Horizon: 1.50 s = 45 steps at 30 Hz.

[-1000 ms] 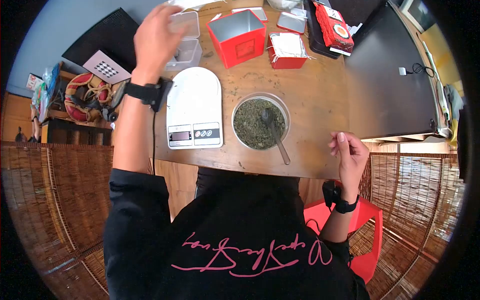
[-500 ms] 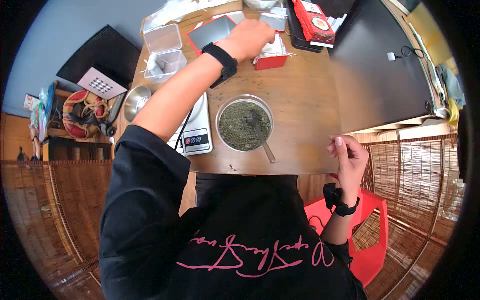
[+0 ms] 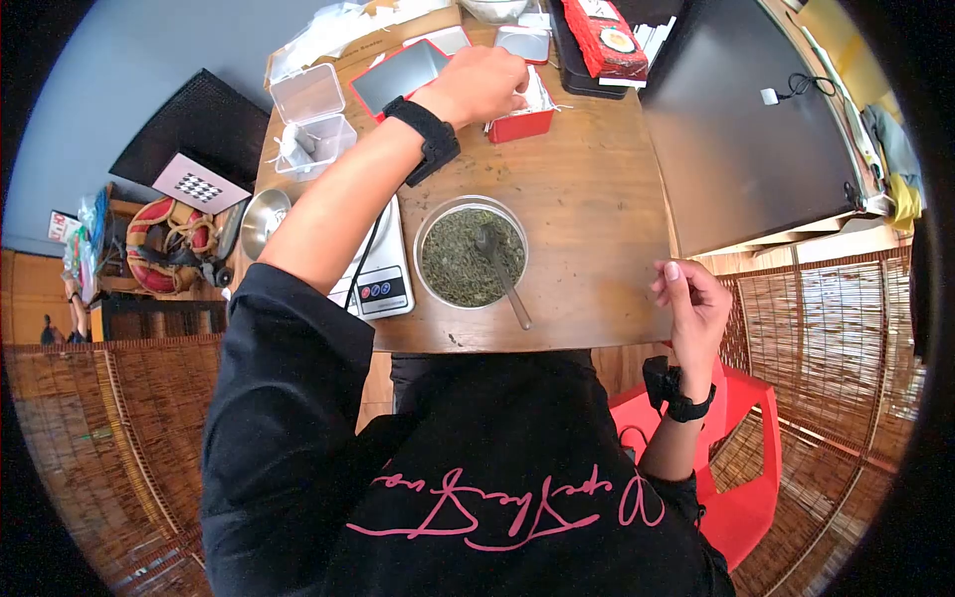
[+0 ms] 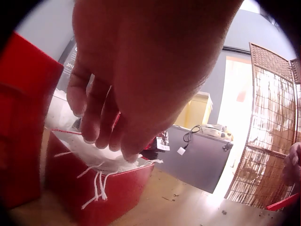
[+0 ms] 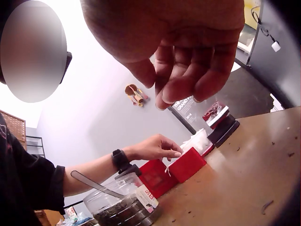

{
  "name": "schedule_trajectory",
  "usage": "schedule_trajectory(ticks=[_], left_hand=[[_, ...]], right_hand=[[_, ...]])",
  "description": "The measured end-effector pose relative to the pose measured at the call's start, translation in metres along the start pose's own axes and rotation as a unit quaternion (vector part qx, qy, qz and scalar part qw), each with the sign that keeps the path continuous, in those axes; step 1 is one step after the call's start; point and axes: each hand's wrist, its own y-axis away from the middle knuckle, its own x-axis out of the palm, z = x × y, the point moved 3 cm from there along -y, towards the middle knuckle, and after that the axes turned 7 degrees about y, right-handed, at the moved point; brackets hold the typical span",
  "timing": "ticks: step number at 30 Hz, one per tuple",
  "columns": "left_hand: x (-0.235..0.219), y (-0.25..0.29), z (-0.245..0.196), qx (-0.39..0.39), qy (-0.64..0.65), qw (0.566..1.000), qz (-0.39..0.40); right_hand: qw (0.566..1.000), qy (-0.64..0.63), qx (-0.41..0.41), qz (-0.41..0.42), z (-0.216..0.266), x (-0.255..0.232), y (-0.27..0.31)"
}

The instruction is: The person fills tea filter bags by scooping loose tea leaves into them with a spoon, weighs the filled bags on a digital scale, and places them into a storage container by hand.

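Observation:
My left hand (image 3: 479,85) reaches over a small red box (image 3: 523,126) at the back of the table. In the left wrist view its fingers point down, slightly apart, with fingertips right at white drawstring bags (image 4: 101,153) that fill the box. White strings (image 4: 101,186) hang over its front. My right hand (image 3: 693,300) is held beyond the table's front right edge, fingers loosely curled around nothing. Between the hands stands a clear round jar (image 3: 422,261) of dried, dark green leaves (image 3: 458,261). A spoon (image 3: 509,289) leans in it, handle over the rim.
A larger open red box (image 3: 403,75) stands left of the small one. My left forearm partly covers a white kitchen scale (image 3: 388,291). Around it are a clear plastic case (image 3: 343,134) and a metal bowl (image 3: 261,224). A red packet (image 3: 609,45) lies at the back right.
My left hand swung right from above the plastic case to the small red box, and has stayed there this last half second. The right hand hardly moved; the head view shifted.

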Motion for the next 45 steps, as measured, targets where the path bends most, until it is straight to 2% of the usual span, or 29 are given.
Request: schedule_trajectory(ticks=[2,6,9,13,15,17,19,21,23,24,28,29,32,33,34,37,40,42,44,45], left_hand=[[0.004,-0.004,0.000,-0.037,-0.020,0.998,0.051],[0.005,-0.007,-0.002,-0.050,-0.032,0.998,0.033],[-0.005,-0.004,-0.002,-0.092,-0.013,0.996,0.010],[-0.022,0.001,-0.012,-0.069,0.101,0.992,-0.020],[-0.032,0.002,-0.029,-0.052,0.154,0.986,-0.031],[-0.041,0.013,-0.060,-0.138,0.376,0.916,0.025],[-0.052,0.026,-0.093,-0.101,0.383,0.918,0.012],[-0.053,0.039,-0.112,-0.071,0.386,0.920,-0.006],[-0.053,0.054,-0.125,-0.079,0.457,0.885,-0.021],[-0.063,0.063,-0.129,-0.122,0.404,0.907,-0.009],[-0.068,0.090,-0.124,-0.138,0.374,0.917,-0.012],[-0.067,0.095,-0.121,-0.135,0.376,0.916,-0.045],[-0.069,0.107,-0.120,-0.126,0.349,0.923,-0.103],[-0.070,0.110,-0.122,-0.117,0.321,0.931,-0.125],[-0.070,0.112,-0.124,-0.118,0.321,0.931,-0.125],[-0.075,0.121,-0.133,-0.126,0.313,0.932,-0.134],[-0.081,0.130,-0.135,-0.132,0.317,0.930,-0.127],[-0.085,0.137,-0.133,-0.098,0.287,0.938,-0.169],[-0.096,0.141,-0.131,-0.087,0.257,0.947,-0.169],[-0.099,0.144,-0.132,-0.077,0.229,0.956,-0.169]], right_hand=[[1.000,0.002,-0.004,-0.001,0.000,0.001,-0.001],[1.000,0.009,-0.005,-0.007,0.001,-0.001,0.001],[1.000,0.009,-0.008,-0.004,0.001,-0.001,0.002],[1.000,-0.005,-0.003,0.000,0.006,0.005,0.000],[0.999,0.044,-0.003,0.000,0.016,0.014,-0.008],[0.998,0.067,-0.018,-0.010,0.028,0.026,-0.022],[0.999,-0.016,-0.035,0.017,0.043,0.044,-0.036],[0.998,-0.043,-0.044,0.033,0.054,0.061,-0.044],[0.994,-0.073,-0.055,0.057,0.057,0.070,-0.048],[0.995,-0.059,-0.053,0.067,0.057,0.075,-0.049],[0.990,-0.081,-0.050,0.103,0.060,0.090,-0.046],[0.990,-0.081,-0.051,0.107,0.060,0.093,-0.046],[0.993,-0.009,-0.051,0.105,0.060,0.101,-0.044],[0.990,0.060,-0.083,0.097,0.067,0.102,-0.044],[0.981,0.129,-0.114,0.087,0.072,0.104,-0.044],[0.972,0.178,-0.135,0.073,0.078,0.107,-0.049],[0.971,0.158,-0.157,0.088,0.085,0.107,-0.053],[0.971,0.151,-0.152,0.102,0.090,0.106,-0.052],[0.972,0.145,-0.144,0.115,0.091,0.104,-0.052],[0.974,0.101,-0.138,0.150,0.090,0.103,-0.053]])
